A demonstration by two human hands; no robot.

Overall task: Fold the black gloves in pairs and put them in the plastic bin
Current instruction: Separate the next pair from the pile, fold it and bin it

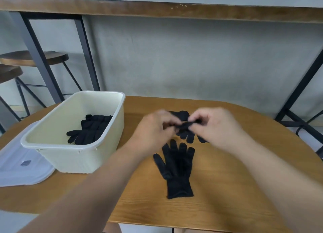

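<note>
A: Nearest you, one black glove (176, 170) lies flat on the wooden table (236, 189), palm spread, cuff toward you, fingers pointing away. Nothing touches it.

B: And above it?

A: Your left hand (155, 126) and right hand (213, 123) meet over a second glove (187, 128). Both pinch its bunched black cloth between thumb and fingertips; its fingers hang down just beyond the flat glove's tips. The view is motion-blurred, so which edge you hold, I can't tell.

B: How to do this step well?

A: My read: you're straightening this one to pair it. Lay it squarely over the flat glove, cuffs and fingers matched, before folding. Smooth out the bunching first, or the fold will likely slip open.

B: Where does it go?

A: Left, the cream plastic bin (52, 142) holds folded black gloves (90, 129) already. It sits on a clear lid (19, 170).
</note>
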